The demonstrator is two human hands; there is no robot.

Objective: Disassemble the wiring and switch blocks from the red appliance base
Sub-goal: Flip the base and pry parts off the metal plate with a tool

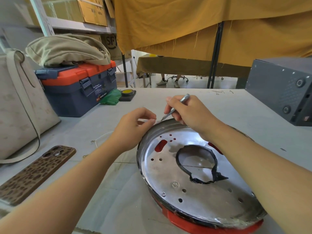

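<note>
With the round red appliance base (211, 224) lying on the grey table (118, 191) in front of the person, its shiny perforated metal plate (194, 191) facing up, both hands meet at the far rim. Right hand (187, 114) grips a slim silver metal tool (177, 105), tip angled down to the rim. Left hand (135, 127) pinches something small at that same edge, too small to identify. A loop of black tape (202, 166) lies on the plate. Off left, a leopard-print phone (35, 173) lies flat near a navy-and-orange toolbox (79, 88).
</note>
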